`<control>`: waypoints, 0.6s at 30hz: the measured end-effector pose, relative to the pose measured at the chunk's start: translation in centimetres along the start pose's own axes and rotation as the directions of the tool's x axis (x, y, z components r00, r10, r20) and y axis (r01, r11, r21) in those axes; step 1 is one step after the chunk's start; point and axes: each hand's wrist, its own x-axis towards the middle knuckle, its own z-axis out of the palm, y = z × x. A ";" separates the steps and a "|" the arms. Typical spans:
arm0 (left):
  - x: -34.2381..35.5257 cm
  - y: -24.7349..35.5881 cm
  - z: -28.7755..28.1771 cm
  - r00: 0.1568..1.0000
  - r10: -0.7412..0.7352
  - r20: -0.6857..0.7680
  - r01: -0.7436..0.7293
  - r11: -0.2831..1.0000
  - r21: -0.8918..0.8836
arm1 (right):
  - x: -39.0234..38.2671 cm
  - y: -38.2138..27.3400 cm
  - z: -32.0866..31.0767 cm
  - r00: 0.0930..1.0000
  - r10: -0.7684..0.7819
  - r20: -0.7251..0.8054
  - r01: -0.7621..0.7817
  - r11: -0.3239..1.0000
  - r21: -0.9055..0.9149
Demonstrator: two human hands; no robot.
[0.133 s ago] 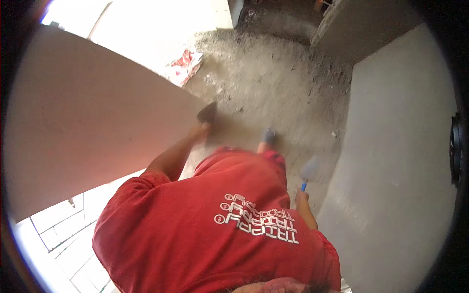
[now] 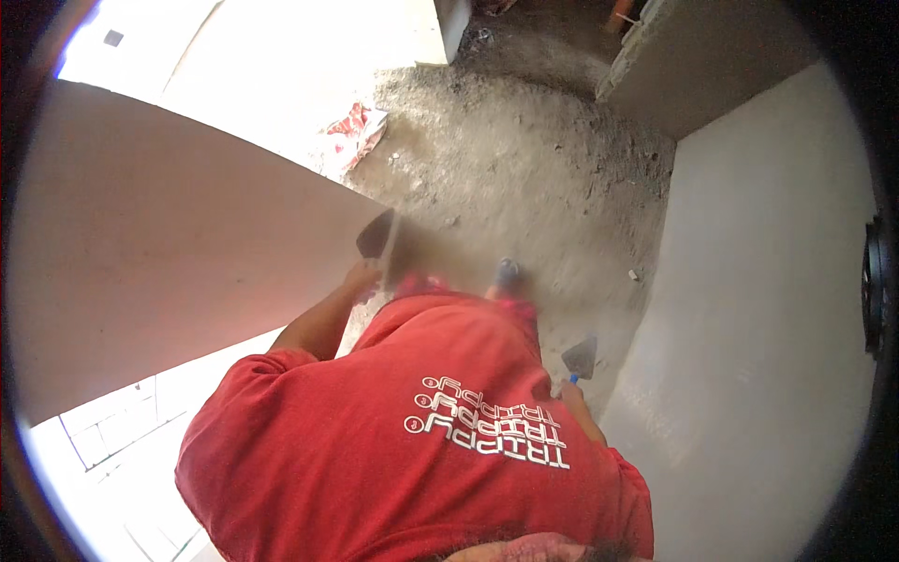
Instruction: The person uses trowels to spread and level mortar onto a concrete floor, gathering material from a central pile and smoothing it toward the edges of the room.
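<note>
My left hand (image 2: 362, 279) is closed around a trowel (image 2: 377, 234) with a dark, pointed blade. The blade lies beside the far edge of the pale pinkish wall (image 2: 187, 225) on my left; I cannot tell whether they touch. On the other side, my right hand (image 2: 573, 394) grips a second trowel (image 2: 581, 358), which has a grey pointed blade and a blue handle. It hangs low over the floor, blade pointing away from me. Most of that handle is hidden in my fingers.
A smooth grey wall (image 2: 749, 328) stands along my right. Rough dirt floor (image 2: 524, 159) with small lumps stretches ahead. A crumpled red and white bag (image 2: 358, 134) lies beyond the left wall's end. A low grey block-like wall (image 2: 702, 75) juts in at the far right. Bright light washes out the far left.
The left trowel has shifted left and slightly nearer along the wall's edge. My right hand has drawn its trowel a little toward me. The view has also shifted slightly.
</note>
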 end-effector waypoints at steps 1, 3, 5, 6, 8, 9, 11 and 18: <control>-2.2 3.0 2.2 0.988 -0.155 0.020 0.156 0.978 -0.137 | -0.5 -0.6 -2.2 0.998 0.022 0.051 -0.024 0.999 0.047; -4.8 6.3 1.6 0.994 -0.110 -0.015 0.111 0.982 0.154 | -1.9 -4.2 -2.0 0.978 0.116 0.176 -0.146 0.975 0.168; -2.4 7.1 2.7 0.993 0.113 0.015 -0.108 0.897 0.429 | -1.9 -9.5 -0.2 0.959 0.141 0.246 -0.219 0.920 0.326; -1.9 9.6 4.9 0.976 0.218 0.025 -0.197 0.823 0.533 | -1.1 -11.7 -0.1 0.959 0.094 0.267 -0.203 0.887 0.415; -1.2 13.1 7.9 0.932 0.361 -0.034 -0.231 0.663 0.712 | -1.8 -18.0 2.3 0.936 -0.034 0.351 -0.139 0.879 0.456; 0.3 14.0 8.2 0.917 0.388 0.088 -0.258 0.412 0.874 | -3.1 -21.8 5.1 0.893 -0.102 0.438 -0.126 0.877 0.463; 3.3 16.5 9.9 0.853 0.402 0.332 -0.385 0.057 0.921 | -6.5 -28.7 9.2 0.807 -0.245 0.537 -0.052 0.877 0.478; 6.1 30.8 17.8 0.975 0.212 0.068 -0.221 0.960 0.171 | -19.3 -44.1 20.8 0.580 -0.347 0.737 0.119 0.931 0.345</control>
